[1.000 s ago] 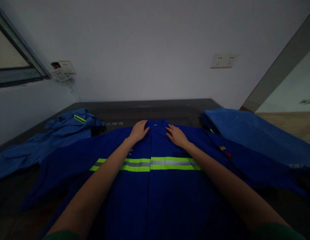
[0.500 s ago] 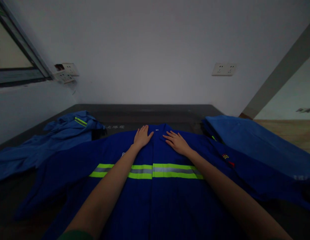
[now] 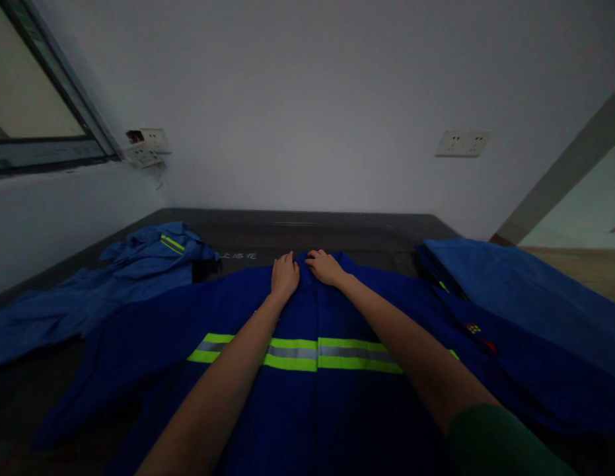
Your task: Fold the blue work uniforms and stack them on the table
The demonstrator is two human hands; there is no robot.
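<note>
Resting near the collar (image 3: 343,259), both hands (image 3: 305,272) converge.

Dim, flat grey light leaves the wall (image 3: 307,99) palest around twelve o'clock, while the jacket (image 3: 282,410) sinks into near-black shadow towards six. Wide-angle distortion stretches the edges; the white lettering (image 3: 238,256) looks soft.

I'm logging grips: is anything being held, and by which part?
The left hand and right hand touch the dark blue jacket at its collar; whether the fingers grip it cannot be told.
</note>
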